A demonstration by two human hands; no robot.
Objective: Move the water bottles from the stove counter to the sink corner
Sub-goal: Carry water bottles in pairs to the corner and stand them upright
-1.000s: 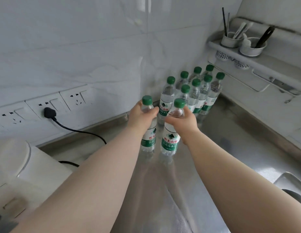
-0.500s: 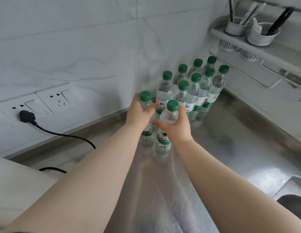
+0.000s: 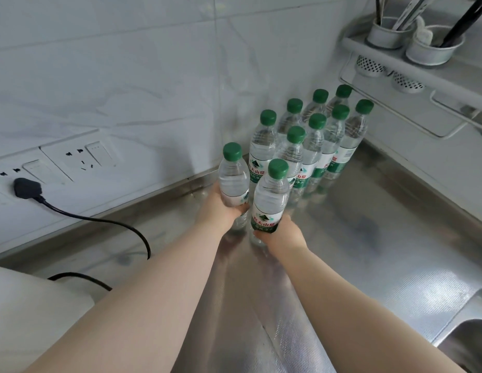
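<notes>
I have a bottle in each hand, both at the near edge of the cluster in the far corner. My left hand (image 3: pixel 221 211) is wrapped around the lower body of the left bottle (image 3: pixel 233 181), fingers curled over its label. My right hand (image 3: pixel 281 232) grips the right bottle (image 3: pixel 270 196) low down, just under the green and white label. Both bottles stand upright with their green caps on, side by side and nearly touching. Their bases are hidden by my hands, so I cannot tell whether they rest on the counter (image 3: pixel 369 238) or sit just above it.

Right behind them stands the cluster (image 3: pixel 315 135): eight more bottles in two rows running away toward the far right, packed tight against one another where the two tiled walls meet. The nearest of these is just behind the right bottle.

The counter is shiny steel. The sink (image 3: pixel 471 327) edge shows at the near right. On the left wall is a row of sockets (image 3: pixel 81 157), with a black plug (image 3: pixel 27 188) in one and its cord trailing down to a white appliance (image 3: pixel 32 305) at the near left. A rack (image 3: pixel 412 57) on the right wall holds two cups of utensils.
</notes>
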